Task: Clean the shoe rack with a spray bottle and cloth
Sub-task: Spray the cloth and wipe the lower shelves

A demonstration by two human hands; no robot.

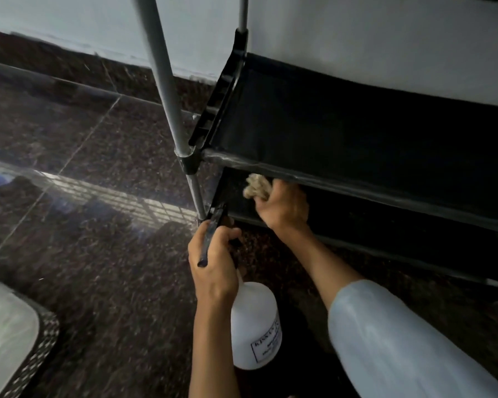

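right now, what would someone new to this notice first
Probably the two hands low in the centre: the right hand holds a beige cloth under the black fabric shelf of the shoe rack, and the left hand grips the black trigger of a white spray bottle. The grey rack pole cuts steeply across the dark glossy floor.

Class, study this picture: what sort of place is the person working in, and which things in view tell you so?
Probably a home, perhaps an entryway or room corner. A shoe rack with black fabric shelves stands against a plain white wall, on a polished dark stone floor with matching skirting.
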